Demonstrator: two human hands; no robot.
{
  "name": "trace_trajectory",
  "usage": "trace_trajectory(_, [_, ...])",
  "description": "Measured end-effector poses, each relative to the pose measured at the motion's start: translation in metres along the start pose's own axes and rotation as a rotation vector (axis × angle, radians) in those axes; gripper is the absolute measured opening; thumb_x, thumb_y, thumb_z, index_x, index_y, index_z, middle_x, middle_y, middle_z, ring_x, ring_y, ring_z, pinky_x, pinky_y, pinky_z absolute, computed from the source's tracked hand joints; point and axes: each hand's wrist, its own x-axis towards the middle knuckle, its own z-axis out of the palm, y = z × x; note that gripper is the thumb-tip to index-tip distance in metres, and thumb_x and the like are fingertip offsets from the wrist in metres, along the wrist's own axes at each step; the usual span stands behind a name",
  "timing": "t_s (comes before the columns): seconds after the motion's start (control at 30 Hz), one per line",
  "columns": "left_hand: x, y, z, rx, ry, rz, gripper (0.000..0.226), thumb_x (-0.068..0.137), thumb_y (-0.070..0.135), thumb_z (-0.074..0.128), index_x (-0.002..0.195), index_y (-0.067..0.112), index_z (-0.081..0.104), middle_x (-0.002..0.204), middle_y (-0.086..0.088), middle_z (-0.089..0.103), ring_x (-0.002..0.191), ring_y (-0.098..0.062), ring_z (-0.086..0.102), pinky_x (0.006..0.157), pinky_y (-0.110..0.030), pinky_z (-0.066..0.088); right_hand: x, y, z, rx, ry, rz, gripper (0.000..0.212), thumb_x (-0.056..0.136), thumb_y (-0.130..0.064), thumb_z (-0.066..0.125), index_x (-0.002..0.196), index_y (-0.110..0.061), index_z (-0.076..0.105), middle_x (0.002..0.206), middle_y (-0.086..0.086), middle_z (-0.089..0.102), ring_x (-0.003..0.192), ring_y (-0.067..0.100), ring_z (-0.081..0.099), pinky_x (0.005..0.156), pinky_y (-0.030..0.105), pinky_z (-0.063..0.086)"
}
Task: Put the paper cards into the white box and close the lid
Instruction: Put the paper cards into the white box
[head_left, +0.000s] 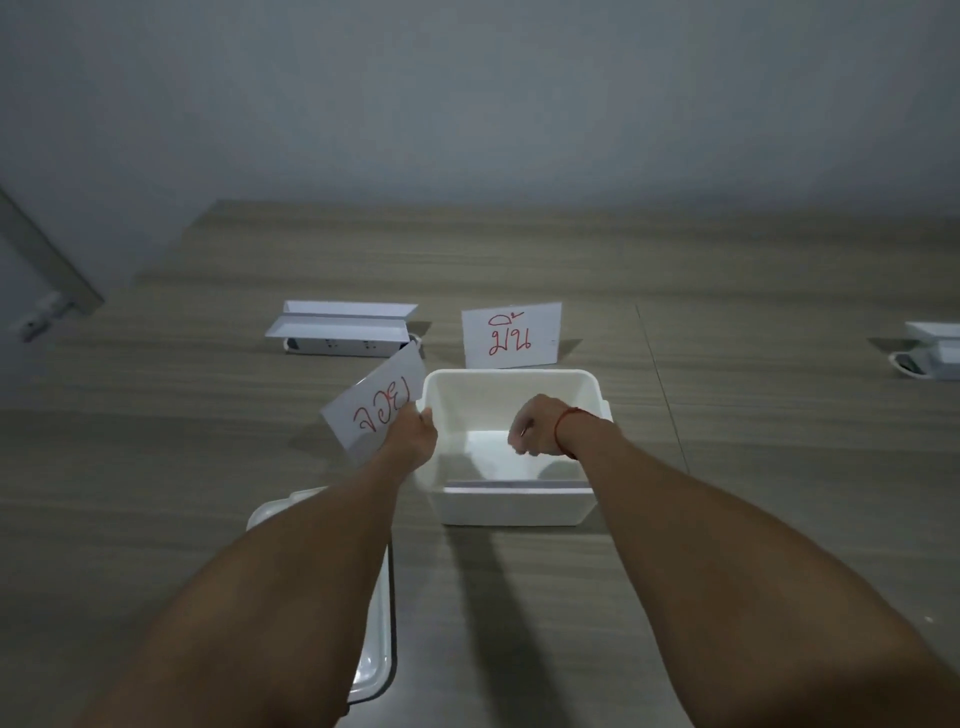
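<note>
The wooden table (727, 467) carries everything, and the white box (519, 506) stands open on it, just right of the left hand's pinch and directly under the right hand. Its lid (371, 670) lies flat on the table, nearer the person than the grip and partly hidden beneath the left forearm. Beyond the box's far wall a second folded card (511, 336) stands upright on the table, well clear of either hand, with a pop-up socket unit (340, 332) off to its left (a second such unit sits at the far right edge).

The left hand (413, 436) is closed on the tilted card (374, 410), fingers pinching its lower right edge, the card leaning up and away to the left of the box rim and outside it. The right hand (535, 428) hangs inside the box with fingers curled loosely; whether it is pinching anything cannot be told, though a pale sheet appears to rest on the box floor just under it.

The step in hand seems to be bringing the held card over the rim. Done well, the person would likely lift the card clear of the left wall, level it, and lower it flat, withdrawing the right hand first so the two do not collide. The standing card and the lid remain to be dealt with.
</note>
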Motion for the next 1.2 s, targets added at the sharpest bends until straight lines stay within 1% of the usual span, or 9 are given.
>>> trace_trajectory(0.17, [0.016,-0.010,-0.023,0.019,0.270,0.041,0.039,0.099,0.028,0.037,0.101,-0.001,0.064,0.105,-0.020,0.065,0.105,-0.038,0.060,0.084,-0.039,0.047,0.017,-0.007,-0.009,-0.062,0.502,-0.070,0.015,0.088,-0.015,0.060,0.101,-0.013,0.066,0.114,0.009,0.065,0.107,0.027,0.059,0.093,0.037,0.049])
trace_trajectory(0.3, [0.038,-0.021,-0.040,0.270,0.469,0.077,0.033,0.095,0.027,0.049,0.120,0.009,0.059,0.120,-0.015,0.057,0.115,-0.031,0.050,0.098,-0.040,0.041,0.040,-0.005,-0.002,-0.321,0.537,-0.070,0.034,0.094,-0.029,0.054,0.127,-0.023,0.054,0.129,0.006,0.055,0.122,0.027,0.047,0.101,0.039,0.035])
trace_trajectory(0.43, [0.055,-0.035,-0.036,0.353,0.402,0.027,0.038,0.095,0.026,0.048,0.129,0.011,0.053,0.128,-0.016,0.056,0.123,-0.033,0.048,0.106,-0.045,0.034,0.064,-0.003,0.016,-0.290,0.602,-0.084,0.035,0.097,-0.014,0.043,0.125,-0.030,0.056,0.127,-0.001,0.061,0.123,0.022,0.048,0.106,0.038,0.028])
trace_trajectory(0.57, [0.058,-0.045,-0.028,0.343,0.387,0.022,0.026,0.093,0.016,0.051,0.117,0.011,0.061,0.112,-0.016,0.069,0.103,-0.034,0.064,0.082,-0.040,0.048,0.075,-0.009,0.029,-0.296,0.713,-0.093,0.039,0.091,-0.001,0.045,0.109,-0.028,0.065,0.107,0.000,0.068,0.109,0.022,0.055,0.102,0.038,0.030])
trace_trajectory(0.7, [0.056,-0.048,-0.030,0.285,0.375,-0.027,0.022,0.092,0.014,0.055,0.112,0.011,0.062,0.107,-0.016,0.070,0.098,-0.034,0.066,0.078,-0.038,0.048,0.077,-0.006,0.033,-0.323,0.667,-0.131,0.034,0.094,-0.005,0.044,0.115,-0.027,0.058,0.122,-0.004,0.062,0.121,0.018,0.049,0.108,0.039,0.024])
trace_trajectory(0.8, [0.048,-0.040,-0.043,0.288,0.434,-0.031,0.018,0.088,0.011,0.060,0.106,0.010,0.061,0.106,-0.015,0.070,0.100,-0.033,0.064,0.087,-0.040,0.047,0.066,-0.004,0.025,-0.328,0.518,-0.073,0.048,0.097,-0.006,0.040,0.141,-0.025,0.037,0.157,0.000,0.029,0.147,0.018,0.018,0.118,0.047,0.009])
trace_trajectory(0.97, [0.033,-0.005,-0.072,0.329,0.641,0.084,0.024,0.097,0.024,0.045,0.095,0.007,0.062,0.102,-0.016,0.069,0.099,-0.035,0.062,0.086,-0.042,0.042,0.028,0.009,0.015,-0.272,0.459,0.179,0.075,0.089,0.002,0.045,0.151,-0.026,0.014,0.162,0.011,-0.001,0.150,0.025,-0.007,0.119,0.053,-0.001])
trace_trajectory(1.1, [0.012,0.025,-0.087,0.346,0.714,0.334,0.030,0.098,0.028,0.037,0.100,0.009,0.060,0.100,-0.012,0.067,0.097,-0.032,0.059,0.086,-0.041,0.038,-0.006,0.023,0.006,-0.113,0.480,0.367,0.068,0.094,-0.001,0.038,0.153,-0.019,0.009,0.162,0.012,-0.002,0.150,0.029,-0.005,0.118,0.052,0.003])
trace_trajectory(1.2, [0.003,0.039,-0.080,0.328,0.650,0.496,0.038,0.101,0.037,0.030,0.095,0.011,0.058,0.089,-0.008,0.061,0.082,-0.023,0.049,0.076,-0.031,0.029,-0.018,0.030,0.004,0.096,0.443,0.414,0.056,0.098,-0.008,0.036,0.150,-0.006,0.017,0.157,0.017,0.020,0.143,0.034,0.024,0.117,0.046,0.022])
